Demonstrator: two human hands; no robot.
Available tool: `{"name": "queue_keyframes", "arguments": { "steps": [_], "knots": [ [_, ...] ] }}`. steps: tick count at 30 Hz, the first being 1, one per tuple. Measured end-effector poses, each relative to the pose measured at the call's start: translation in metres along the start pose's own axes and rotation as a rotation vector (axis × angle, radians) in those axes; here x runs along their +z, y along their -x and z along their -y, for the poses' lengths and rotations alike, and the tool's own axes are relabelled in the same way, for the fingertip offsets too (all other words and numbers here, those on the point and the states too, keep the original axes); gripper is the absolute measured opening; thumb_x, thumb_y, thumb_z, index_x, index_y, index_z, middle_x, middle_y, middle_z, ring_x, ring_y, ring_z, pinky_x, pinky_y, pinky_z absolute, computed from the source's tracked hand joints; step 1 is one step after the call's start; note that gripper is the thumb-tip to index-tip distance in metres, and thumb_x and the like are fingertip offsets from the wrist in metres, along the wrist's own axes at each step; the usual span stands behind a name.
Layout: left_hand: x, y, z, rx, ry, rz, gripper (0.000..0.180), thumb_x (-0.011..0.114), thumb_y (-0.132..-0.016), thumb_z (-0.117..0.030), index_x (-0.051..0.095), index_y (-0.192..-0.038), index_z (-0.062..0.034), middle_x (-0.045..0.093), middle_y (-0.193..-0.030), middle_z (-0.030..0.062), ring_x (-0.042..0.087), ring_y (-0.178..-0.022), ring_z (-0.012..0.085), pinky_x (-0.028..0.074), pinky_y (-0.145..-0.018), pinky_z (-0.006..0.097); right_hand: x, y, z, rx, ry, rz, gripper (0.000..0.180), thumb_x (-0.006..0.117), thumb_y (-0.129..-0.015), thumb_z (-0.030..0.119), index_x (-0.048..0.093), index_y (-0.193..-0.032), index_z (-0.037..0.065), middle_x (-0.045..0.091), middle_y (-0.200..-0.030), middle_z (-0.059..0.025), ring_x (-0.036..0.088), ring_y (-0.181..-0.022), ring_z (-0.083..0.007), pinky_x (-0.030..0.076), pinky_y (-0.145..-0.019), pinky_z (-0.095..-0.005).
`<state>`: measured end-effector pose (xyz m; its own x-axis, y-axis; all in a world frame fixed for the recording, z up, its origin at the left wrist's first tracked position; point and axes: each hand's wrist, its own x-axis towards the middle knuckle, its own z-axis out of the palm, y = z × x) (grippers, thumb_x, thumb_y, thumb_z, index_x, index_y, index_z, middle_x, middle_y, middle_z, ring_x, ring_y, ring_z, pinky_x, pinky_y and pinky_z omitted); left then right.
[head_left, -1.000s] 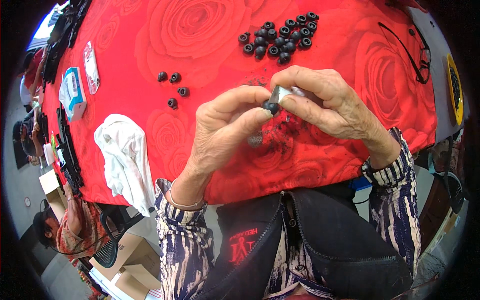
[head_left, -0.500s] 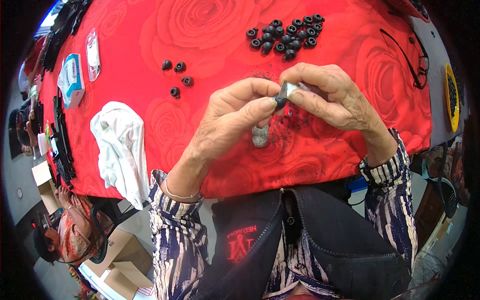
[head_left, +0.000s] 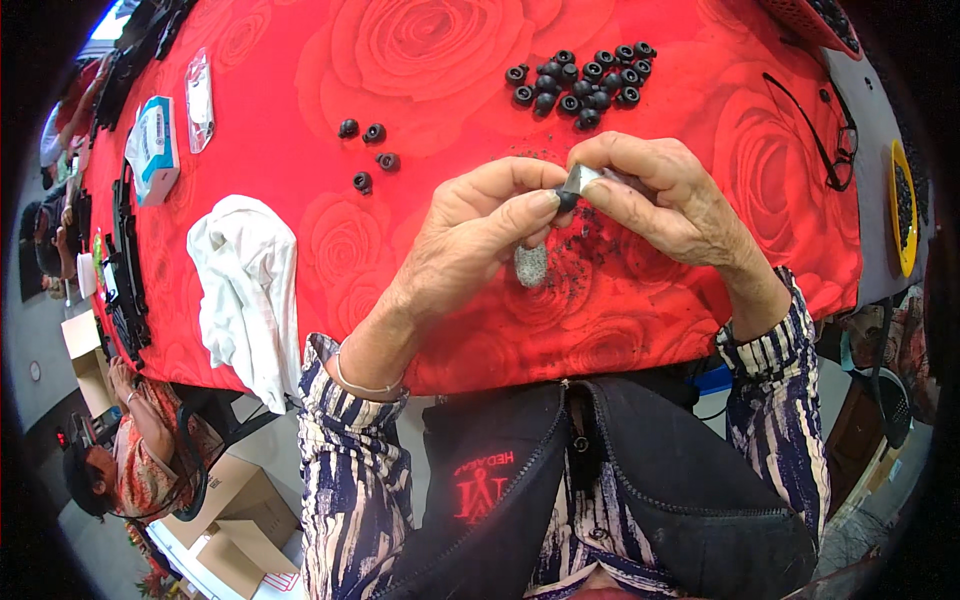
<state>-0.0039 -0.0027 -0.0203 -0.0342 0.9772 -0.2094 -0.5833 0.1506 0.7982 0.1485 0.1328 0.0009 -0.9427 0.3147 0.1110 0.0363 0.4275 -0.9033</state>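
Note:
My left hand [head_left: 465,228] is closed, pinching a small round black rubber-like part [head_left: 567,201] between thumb and fingers. A thin blade [head_left: 573,180] with a white grip is pinched in my right hand [head_left: 672,200]; its edge rests against the black part, or very close to it. Below my left fingertips lies a speckled grey oval piece [head_left: 531,267], partly covered by the hand. Black crumbs [head_left: 580,250] are scattered on the cloth under both hands. Beyond them sits a cluster of similar black knob-shaped parts [head_left: 588,118], and several more black parts [head_left: 388,161] lie apart to the left.
A red rose-patterned cloth [head_left: 420,110] covers the table. At left lie a white cloth [head_left: 245,285], a tissue box [head_left: 153,150] and a clear packet [head_left: 199,100]. Eyeglasses [head_left: 838,165] and a yellow tray [head_left: 903,220] are at right. Another person [head_left: 150,440] sits at lower left.
The whole view has shifted slightly, so the parts on the table appear a little farther right and lower. Both hands keep their grips on the black part and the blade.

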Motion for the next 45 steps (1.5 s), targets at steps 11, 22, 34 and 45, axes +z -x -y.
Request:
{"name": "queue_keyframes", "arguments": {
  "steps": [11,22,34,45],
  "knots": [
    [0.003,-0.001,0.006,-0.044,0.108,-0.012,0.022,0.056,-0.088,-0.013,0.056,-0.105,0.0010,0.057,-0.083,0.0018,0.046,-0.071,0.0036,0.038,-0.061,0.017,-0.002,-0.001,-0.007,-0.106,0.020,0.024,0.014,0.055,-0.085,0.012,0.054,-0.092,0.000,0.049,-0.061,-0.0080,0.048,-0.053,-0.0175,0.036,-0.048,-0.0294],
    [0.000,-0.003,0.008,-0.041,0.121,-0.100,0.023,0.056,-0.088,-0.013,0.057,-0.104,0.0021,0.058,-0.081,0.0017,0.047,-0.068,0.0042,0.041,-0.060,0.018,0.003,0.001,-0.010,-0.211,0.128,0.046,0.014,0.057,-0.082,0.010,0.054,-0.090,-0.001,0.048,-0.062,-0.0060,0.046,-0.052,-0.0136,0.036,-0.048,-0.0267],
    [-0.002,-0.004,0.005,0.074,0.173,-0.024,0.021,0.056,-0.088,-0.012,0.057,-0.104,0.0010,0.058,-0.085,0.0049,0.048,-0.069,0.0073,0.041,-0.060,0.020,0.001,-0.001,-0.004,-0.037,0.000,-0.129,0.015,0.055,-0.086,0.011,0.054,-0.095,-0.002,0.053,-0.067,-0.0030,0.048,-0.057,-0.0072,0.039,-0.050,-0.0229],
    [0.000,-0.004,0.006,0.055,0.176,-0.022,0.023,0.055,-0.088,-0.010,0.054,-0.108,0.0019,0.060,-0.087,0.0056,0.053,-0.075,0.0067,0.044,-0.064,0.019,0.001,0.000,0.000,-0.008,-0.014,-0.096,0.015,0.055,-0.085,0.011,0.055,-0.094,-0.001,0.056,-0.068,-0.0065,0.053,-0.060,-0.0106,0.042,-0.052,-0.0248]
  ]
}}
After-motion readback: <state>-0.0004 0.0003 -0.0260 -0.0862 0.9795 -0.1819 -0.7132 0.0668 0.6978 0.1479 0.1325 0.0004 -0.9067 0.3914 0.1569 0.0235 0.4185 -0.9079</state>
